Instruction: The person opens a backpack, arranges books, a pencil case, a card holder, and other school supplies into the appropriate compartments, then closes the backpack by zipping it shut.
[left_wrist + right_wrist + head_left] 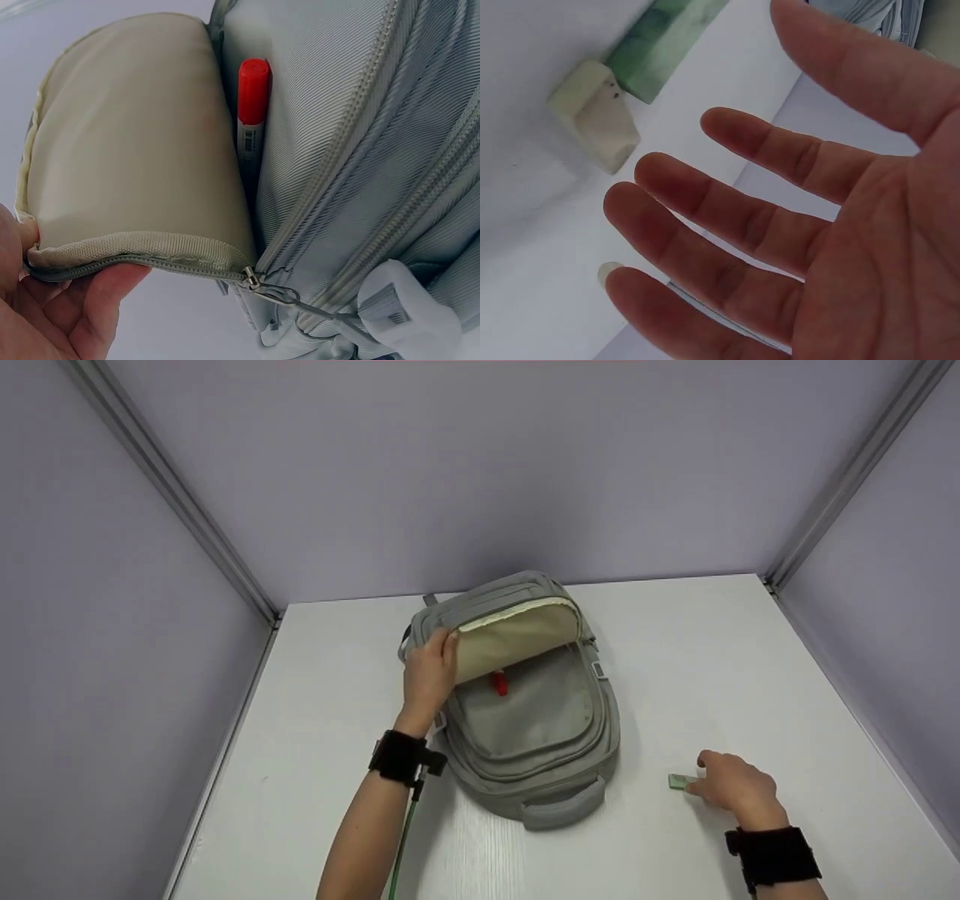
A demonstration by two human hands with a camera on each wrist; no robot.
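A grey backpack (525, 712) lay flat on the white table (750, 660), its grab handle toward the near edge. The person's left hand (429, 675) gripped the cream-lined flap (517, 636) of the front pocket, fingers and thumb curled round its zipped edge, and held it folded back toward the far side so the pocket gaped. In the left wrist view a red-capped marker (252, 120) stood tucked inside that pocket, between the lining and the grey panel.

To the right of the bag, well apart from it, the right hand (731, 787) hovered low over the table, fingers straight and spread, holding nothing. Just beyond its fingertips lay a small eraser (619, 105), its white end bare and the rest in a green sleeve; from the head view I could not tell whether a fingertip touched it, and the right wrist view showed a gap.

I judged the step in hand to be fetching the eraser while the pocket was held open. The next move seemed to call for a thumb-and-finger pinch on the eraser, then a carry leftward to the gap under the flap, with the left hand keeping it wide.
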